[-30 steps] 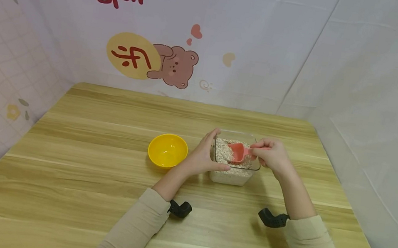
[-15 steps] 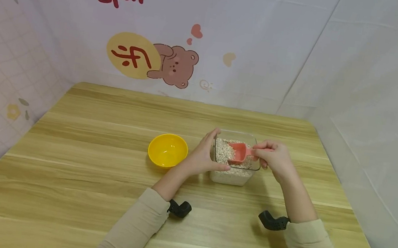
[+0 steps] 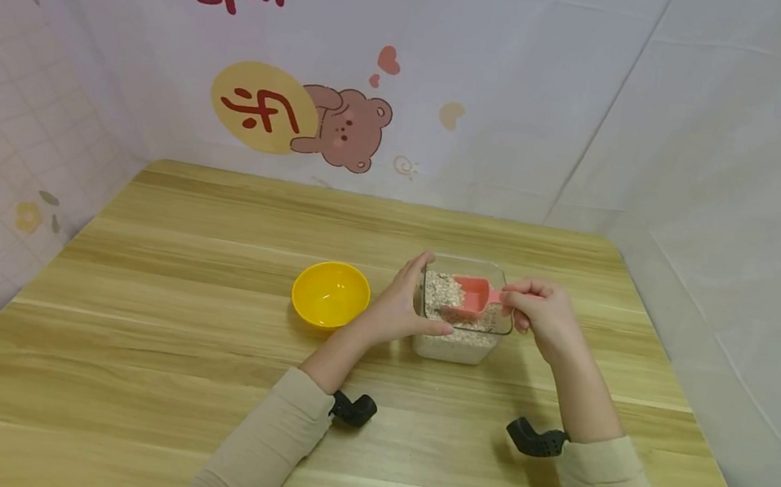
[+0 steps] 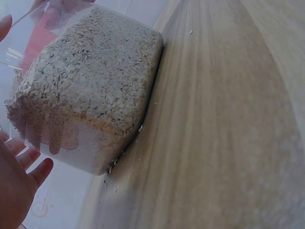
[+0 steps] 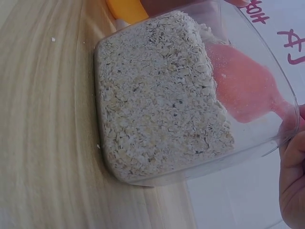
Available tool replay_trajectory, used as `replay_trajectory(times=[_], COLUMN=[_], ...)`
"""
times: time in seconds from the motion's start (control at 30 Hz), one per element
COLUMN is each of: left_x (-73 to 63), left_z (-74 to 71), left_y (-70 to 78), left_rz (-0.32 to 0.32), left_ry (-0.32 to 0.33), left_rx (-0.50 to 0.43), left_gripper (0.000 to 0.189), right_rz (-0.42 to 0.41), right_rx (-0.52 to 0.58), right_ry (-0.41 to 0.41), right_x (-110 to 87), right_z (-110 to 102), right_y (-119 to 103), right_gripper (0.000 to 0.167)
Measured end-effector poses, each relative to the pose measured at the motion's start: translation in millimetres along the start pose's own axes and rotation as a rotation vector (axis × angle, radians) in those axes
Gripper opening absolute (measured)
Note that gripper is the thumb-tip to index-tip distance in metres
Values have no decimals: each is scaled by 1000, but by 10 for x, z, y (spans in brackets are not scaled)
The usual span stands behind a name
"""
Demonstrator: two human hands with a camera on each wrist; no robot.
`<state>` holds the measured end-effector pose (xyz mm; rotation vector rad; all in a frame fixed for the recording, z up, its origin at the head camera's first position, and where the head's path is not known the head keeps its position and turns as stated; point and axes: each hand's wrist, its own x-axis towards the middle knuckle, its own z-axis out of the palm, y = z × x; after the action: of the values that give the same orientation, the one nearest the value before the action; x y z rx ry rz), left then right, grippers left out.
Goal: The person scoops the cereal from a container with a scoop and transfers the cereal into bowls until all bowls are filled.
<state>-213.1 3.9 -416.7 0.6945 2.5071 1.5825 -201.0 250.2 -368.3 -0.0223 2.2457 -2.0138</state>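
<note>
A clear square container [image 3: 453, 352] of rolled oats [image 4: 102, 67] stands on the table. My left hand [image 3: 393, 305] holds its left side, thumb along the front rim and fingers towards the back corner. In the left wrist view, fingertips lie against the clear wall. Inside the container, a pink scoop [image 3: 474, 297] rests at the top of the oats. My right hand [image 3: 539, 311] pinches its handle above the right rim. The right wrist view shows the scoop through the wall, its front edge at the oats. Flakes lie at the scoop's left end.
A yellow bowl [image 3: 330, 296] sits left of the container, close to my left forearm. A few loose flakes lie on the wooden table [image 3: 158, 377]. White printed cloth [image 3: 500, 85] hangs behind and at both sides.
My right hand has shifted slightly right with the scoop, which now lies a little nearer the container's right side. My left hand and the bowl stay in place.
</note>
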Motion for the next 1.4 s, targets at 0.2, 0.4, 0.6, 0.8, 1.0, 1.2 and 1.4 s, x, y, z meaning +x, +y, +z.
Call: replay_trajectory(times=[0.2,0.4,0.6,0.8,1.0,1.2,1.4], left_x=[-3,-17,-20,-28,-44,-66,-106], left_z=[-7,-23,-34,-47,-65,-91,-133], left_y=[5,27,33,37,33,31,37], left_rz=[8,-5,-25,-6,-2,10,4], left_ry=[-9,-19,-25,-24,-22,-25,-22], left_rx=[-5,-3,11,25,7,-15,-2], left_gripper=[117,118,120,122,121,120,118], right_rz=[-7,10,8,-9,-11,-12,-19], right_rx=[91,163,216,268,305,328,340], right_ry=[-5,2,0,-5,-4,4,13], right_x=[-22,-53,-64,-74,-80,-82,-103], right_z=[-16,-37,-50,-56,-45,-30,0], right_y=[19,23,36,35,30,20,-17], right_gripper=[6,12,15,20,22,25,25])
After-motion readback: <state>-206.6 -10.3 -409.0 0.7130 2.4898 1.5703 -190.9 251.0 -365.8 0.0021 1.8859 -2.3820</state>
